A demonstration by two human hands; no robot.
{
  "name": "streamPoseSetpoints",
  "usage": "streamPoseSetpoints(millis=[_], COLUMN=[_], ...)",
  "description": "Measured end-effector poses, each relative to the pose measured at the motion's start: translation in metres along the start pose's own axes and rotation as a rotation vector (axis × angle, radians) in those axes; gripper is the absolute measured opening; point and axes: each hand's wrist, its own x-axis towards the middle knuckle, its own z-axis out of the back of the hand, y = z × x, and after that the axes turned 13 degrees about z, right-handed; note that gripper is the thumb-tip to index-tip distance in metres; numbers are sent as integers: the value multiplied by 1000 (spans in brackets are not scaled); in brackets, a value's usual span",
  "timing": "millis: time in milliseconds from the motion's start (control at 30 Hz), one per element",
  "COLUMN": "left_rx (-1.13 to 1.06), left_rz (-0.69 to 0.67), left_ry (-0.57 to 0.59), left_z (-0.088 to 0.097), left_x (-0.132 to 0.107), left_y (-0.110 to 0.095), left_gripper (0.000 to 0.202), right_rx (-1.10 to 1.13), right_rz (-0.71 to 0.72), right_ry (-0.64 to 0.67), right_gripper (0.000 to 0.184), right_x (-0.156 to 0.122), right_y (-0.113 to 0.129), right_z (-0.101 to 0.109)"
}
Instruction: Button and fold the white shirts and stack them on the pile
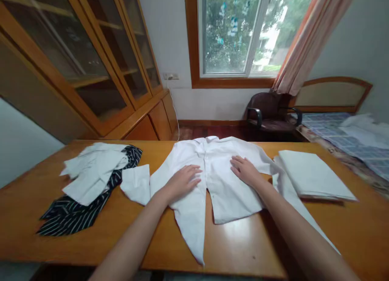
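A white button-up shirt [225,183] lies spread front side up on the wooden table, its collar at the far edge. Below the chest its front panels part, showing wood between them. My left hand [184,181] rests flat on the left panel, fingers stretched out. On the right panel lies my right hand [243,170], its fingers also extended. Neither hand grips the cloth. The left sleeve bends outward with its cuff on the table, while the right sleeve runs down beside my forearm, partly hidden.
Left on the table [243,248] are crumpled white garments [94,171] over a black striped cloth [82,212]. A folded white cloth stack [313,173] sits at the right. Beyond stand a glass-door cabinet [100,129], a dark armchair [267,106] and a bed [358,139].
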Motion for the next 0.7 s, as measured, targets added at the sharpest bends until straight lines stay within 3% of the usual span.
streamPoseSetpoints(millis=[133, 233, 333, 433, 567, 700], left_rx=[17, 70, 113, 119, 53, -132], left_rz=[-95, -51, 5, 15, 41, 258], left_ry=[71, 89, 89, 39, -49, -135], left_z=[2, 5, 5, 1, -4, -3], left_x=[-55, -88, -107, -109, -98, -79], left_y=[11, 27, 44, 51, 45, 38], left_gripper=[45, 68, 80, 61, 27, 26], right_rx=[156, 319, 394, 368, 343, 446], right_rz=[68, 197, 235, 176, 124, -10], right_ry=[-96, 29, 183, 203, 114, -6], right_gripper=[31, 27, 52, 68, 28, 28], right_x=[-13, -37, -63, -81, -86, -75], right_y=[22, 46, 65, 72, 70, 60], right_z=[27, 48, 59, 55, 43, 41])
